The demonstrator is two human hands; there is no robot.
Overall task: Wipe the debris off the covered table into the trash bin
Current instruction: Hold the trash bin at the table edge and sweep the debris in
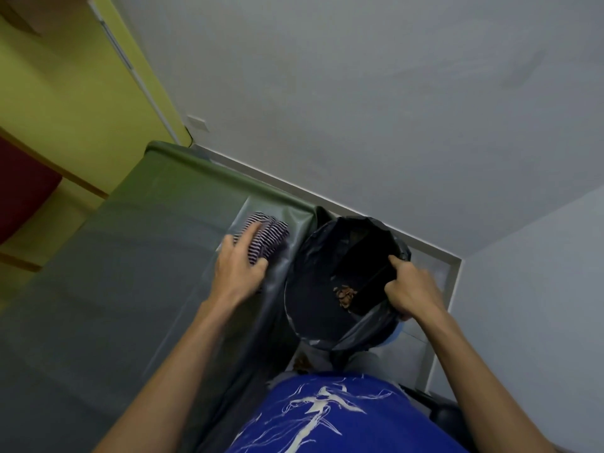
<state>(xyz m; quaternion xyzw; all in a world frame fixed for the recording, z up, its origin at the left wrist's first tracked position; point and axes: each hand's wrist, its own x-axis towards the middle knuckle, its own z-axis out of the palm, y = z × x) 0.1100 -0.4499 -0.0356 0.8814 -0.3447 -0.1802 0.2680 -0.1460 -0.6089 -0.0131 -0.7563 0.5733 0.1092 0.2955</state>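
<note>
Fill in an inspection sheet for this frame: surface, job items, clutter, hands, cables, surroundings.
Surface: covered table under a grey-green sheet; no debris visible on top.
Job items: striped cloth near the table's edge beside the trash bin; bin is lined with a black bag and holds brown debris.
Clutter: brown bits on the floor below the table edge.
Hands: left hand presses on the cloth; right hand grips the bin's rim, fingers closed on the liner.
Cables: nothing seen.
Surroundings: pale wall, yellow-green cabinet, blue shirt.
</note>
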